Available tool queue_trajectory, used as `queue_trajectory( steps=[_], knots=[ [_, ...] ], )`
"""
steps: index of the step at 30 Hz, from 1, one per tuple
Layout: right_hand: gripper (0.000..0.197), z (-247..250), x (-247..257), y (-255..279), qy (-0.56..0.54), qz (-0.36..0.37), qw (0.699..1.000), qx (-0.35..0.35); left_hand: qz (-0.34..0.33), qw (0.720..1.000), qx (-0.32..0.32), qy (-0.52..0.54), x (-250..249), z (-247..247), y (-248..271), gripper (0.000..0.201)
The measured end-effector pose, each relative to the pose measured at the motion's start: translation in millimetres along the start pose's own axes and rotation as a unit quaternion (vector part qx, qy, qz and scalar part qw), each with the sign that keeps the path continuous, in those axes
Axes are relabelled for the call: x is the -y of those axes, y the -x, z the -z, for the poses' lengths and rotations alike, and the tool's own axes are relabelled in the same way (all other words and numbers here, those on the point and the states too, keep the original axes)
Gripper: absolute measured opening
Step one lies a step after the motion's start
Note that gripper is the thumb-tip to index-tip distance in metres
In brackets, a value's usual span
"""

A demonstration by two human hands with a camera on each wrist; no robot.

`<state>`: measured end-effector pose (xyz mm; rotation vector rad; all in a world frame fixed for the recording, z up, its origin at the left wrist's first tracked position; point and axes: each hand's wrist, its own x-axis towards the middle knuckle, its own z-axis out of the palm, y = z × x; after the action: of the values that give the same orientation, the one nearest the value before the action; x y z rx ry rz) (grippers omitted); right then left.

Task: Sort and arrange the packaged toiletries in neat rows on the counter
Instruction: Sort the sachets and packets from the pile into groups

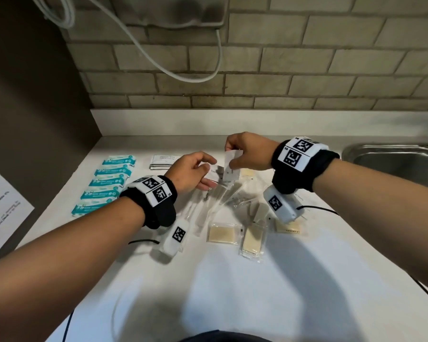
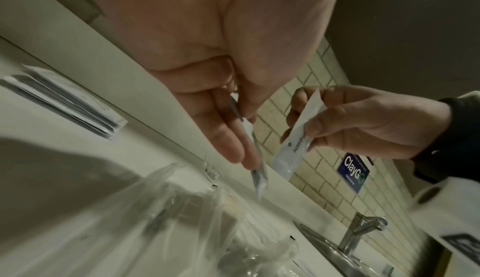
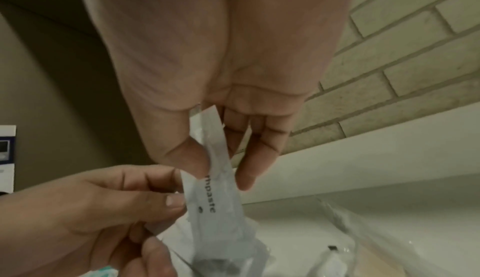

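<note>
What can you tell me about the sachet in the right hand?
The toothpaste sachet is a slim white packet, seemingly foil or plastic, with dark lettering that reads "thpaste" where uncovered. The right hand pinches it between thumb and fingers, holding it roughly upright above the counter. It hangs close beside the left hand, which grips a similar packet.

Beige brick wall [image 1: 282, 70] behind white counter [image 1: 232, 292], steel sink [image 1: 393, 161] right.

Both hands raised, close together — left hand [image 1: 192, 170] and right hand [image 1: 248, 150] pinching.
</note>
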<state>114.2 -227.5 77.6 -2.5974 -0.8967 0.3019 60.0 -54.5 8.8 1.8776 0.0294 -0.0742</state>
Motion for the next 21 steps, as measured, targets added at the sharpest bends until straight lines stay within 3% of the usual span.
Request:
queue_trajectory(
  steps=[5,13,18,21],
  knots=[
    [0.029,3.8,-11.7,4.2,-0.044,-0.015,0.999,0.019,0.029,0.998,0.025,0.043,-10.4,-11.4,-3.7,0.017],
    [0.022,0.7,-24.0,6.1,-0.084,0.023,0.996,-0.035,0.025,0.994,0.051,0.096,-35.9,-27.5,-8.5,0.024],
    [0.027,-3.8,-47.7,1.5,-0.132,-0.006,0.985,-0.111,0.004,0.998,0.014,0.059,-32.6,-19.0,-19.1,0.02],
    [0.024,-14.7,-59.3,-1.6,-0.107,-0.03,0.989,-0.096,0.003,0.998,-0.042,0.046,-30.3,-1.5,-18.9,0.021]
  ],
)
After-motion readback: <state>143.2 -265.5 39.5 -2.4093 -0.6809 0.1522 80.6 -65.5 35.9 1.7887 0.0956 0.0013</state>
